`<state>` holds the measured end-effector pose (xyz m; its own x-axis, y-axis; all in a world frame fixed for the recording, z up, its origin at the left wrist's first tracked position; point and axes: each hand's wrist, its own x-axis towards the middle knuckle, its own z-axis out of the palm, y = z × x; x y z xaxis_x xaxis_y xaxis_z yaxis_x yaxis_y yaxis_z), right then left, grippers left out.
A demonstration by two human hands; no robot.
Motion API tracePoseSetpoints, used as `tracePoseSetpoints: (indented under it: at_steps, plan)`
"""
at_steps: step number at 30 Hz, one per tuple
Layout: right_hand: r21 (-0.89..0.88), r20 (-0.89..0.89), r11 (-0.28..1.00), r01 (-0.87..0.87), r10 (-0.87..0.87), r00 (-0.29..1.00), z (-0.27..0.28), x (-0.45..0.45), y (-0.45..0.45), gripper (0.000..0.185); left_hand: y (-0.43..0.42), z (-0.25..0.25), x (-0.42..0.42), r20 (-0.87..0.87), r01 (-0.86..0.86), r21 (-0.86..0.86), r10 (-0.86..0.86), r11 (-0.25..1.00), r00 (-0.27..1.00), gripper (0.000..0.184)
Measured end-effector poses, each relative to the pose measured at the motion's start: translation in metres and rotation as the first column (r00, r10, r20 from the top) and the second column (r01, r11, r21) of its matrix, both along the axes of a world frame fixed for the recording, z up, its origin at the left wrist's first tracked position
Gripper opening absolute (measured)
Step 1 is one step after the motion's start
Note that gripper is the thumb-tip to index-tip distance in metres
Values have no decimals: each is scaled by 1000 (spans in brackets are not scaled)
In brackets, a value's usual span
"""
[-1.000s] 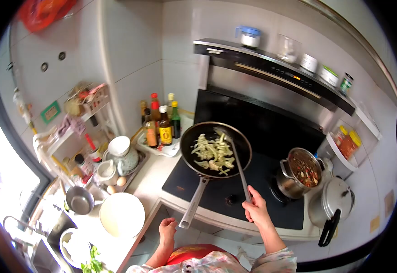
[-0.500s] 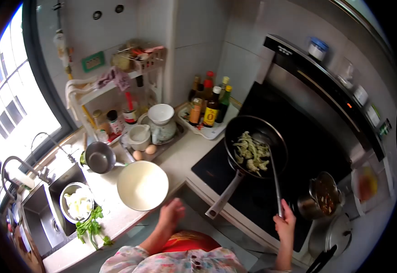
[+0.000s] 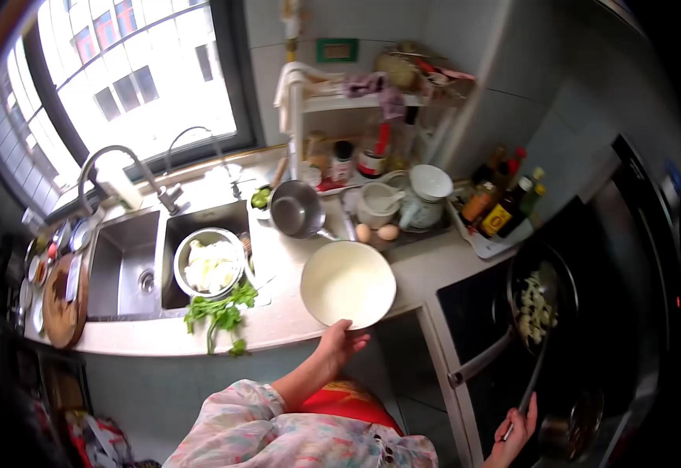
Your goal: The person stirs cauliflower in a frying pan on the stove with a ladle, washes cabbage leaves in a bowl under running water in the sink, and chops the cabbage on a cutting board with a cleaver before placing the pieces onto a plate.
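My left hand (image 3: pixel 340 343) has the near rim of a large cream bowl (image 3: pixel 348 285), thumb on top and fingers below the edge. The bowl sits at the counter's front edge; only its pale inside shows. My right hand (image 3: pixel 518 429) is closed round the handle of a long metal ladle (image 3: pixel 536 377). The ladle's head lies in a dark frying pan (image 3: pixel 565 273) on the black hob, among pale cooked pieces (image 3: pixel 534 308). The pan's grey handle (image 3: pixel 481 360) points toward me and is untouched.
Left of the bowl stand a saucepan (image 3: pixel 297 209), leafy greens (image 3: pixel 222 313) and a metal basin of white pieces (image 3: pixel 212 265) over the sink. Two eggs (image 3: pixel 375 232) lie behind it. Sauce bottles (image 3: pixel 500 212) stand back right, a pot (image 3: pixel 570 433) front right.
The view has swung left toward the sink and window. My left hand has moved to the cream bowl and taken its rim. My right hand still holds the ladle in the pan.
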<state>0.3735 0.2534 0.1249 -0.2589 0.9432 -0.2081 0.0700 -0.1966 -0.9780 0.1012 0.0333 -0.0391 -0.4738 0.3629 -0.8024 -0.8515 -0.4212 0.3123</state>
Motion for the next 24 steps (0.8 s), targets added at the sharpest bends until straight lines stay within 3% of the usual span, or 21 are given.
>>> tracePoseSetpoints:
  at_steps: [4,7,8,9,11,12,13,15,17,18,19,21,24]
  plan:
    - [210,205,977,-24,-20,978,-30,-10,19,56,-22,0,-1,-55,52,18,-51,999,997,31]
    - [208,366,970,-121,38,930,-46,-8,40,56,-42,17,6,-126,106,16,-103,994,987,31]
    - [273,564,940,-205,16,826,-45,-7,45,54,-50,20,7,-147,128,17,-124,992,981,30]
    - [328,795,898,-294,-94,599,-16,-26,19,48,-58,19,8,-169,154,18,-149,988,974,29]
    - [584,808,586,-562,-488,330,-22,-22,15,42,-78,13,9,-214,169,-5,-166,986,963,30]
    - [581,813,625,-521,-475,338,-12,-29,6,39,-88,11,10,-239,156,-40,-161,987,958,30]
    - [726,684,425,-541,-532,499,-4,-35,-5,33,-98,16,11,-261,138,-75,-153,988,953,30]
    - [866,404,-101,-490,-438,803,27,-59,-31,29,-120,27,12,-320,34,-167,-86,985,944,28]
    - [827,472,328,-457,36,881,-42,-40,-12,24,-142,30,18,-392,-105,-224,9,969,920,28]
    - [795,490,362,-488,92,867,-46,-61,-31,18,-153,31,22,-435,-204,-249,79,947,897,28]
    - [793,505,276,-543,200,840,-53,-77,-42,16,-165,35,24,-481,-289,-278,127,916,868,28]
    - [772,610,135,-622,117,783,-19,-107,-89,16,-193,51,23,-487,-395,-318,209,862,848,26]
    - [870,395,252,-425,161,904,-31,-110,-95,16,-245,47,5,-612,-525,-393,212,755,762,22]
